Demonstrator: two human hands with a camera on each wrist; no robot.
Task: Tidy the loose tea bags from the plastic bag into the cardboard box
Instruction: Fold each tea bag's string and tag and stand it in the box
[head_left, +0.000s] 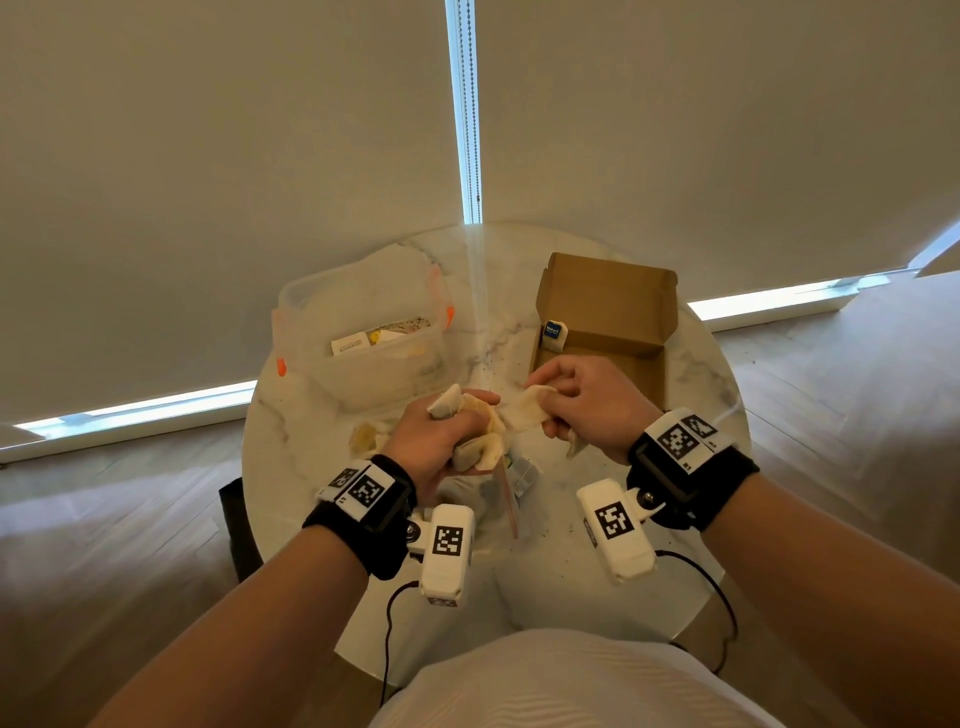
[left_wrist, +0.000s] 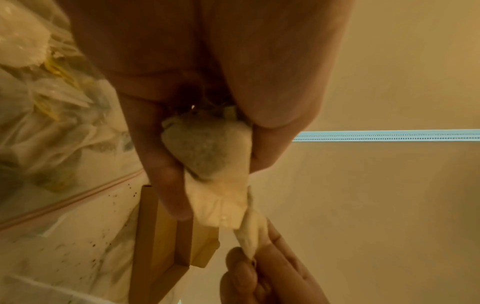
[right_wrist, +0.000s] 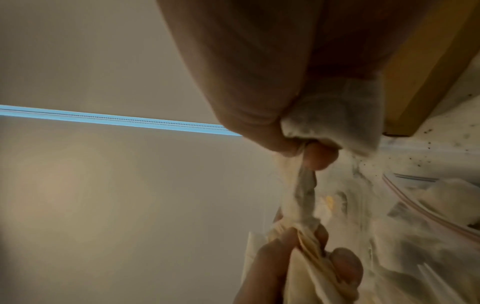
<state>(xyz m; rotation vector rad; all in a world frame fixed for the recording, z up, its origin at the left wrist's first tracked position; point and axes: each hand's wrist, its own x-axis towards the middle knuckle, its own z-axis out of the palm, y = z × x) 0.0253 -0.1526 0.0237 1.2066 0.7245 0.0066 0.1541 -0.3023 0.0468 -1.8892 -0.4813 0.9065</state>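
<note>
The left hand (head_left: 434, 439) is clutching a bunch of tea bags (head_left: 480, 441) while the right hand (head_left: 584, 402) is pinching 1 free, probably to drop into the cardboard box (head_left: 618, 332) just beyond it.

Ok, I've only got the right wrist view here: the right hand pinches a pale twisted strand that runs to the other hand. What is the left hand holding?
Observer: The left hand grips a clump of tea bags, with a grey-filled one foremost.
Operator: Is anything in the cardboard box yet?
Observer: In the head view the cardboard box is open, and a blue-tagged tea bag stands against its left wall.
Operator: What else is out there?
Observer: A clear container with orange clips stands left of the box, with paper packets inside.
</note>
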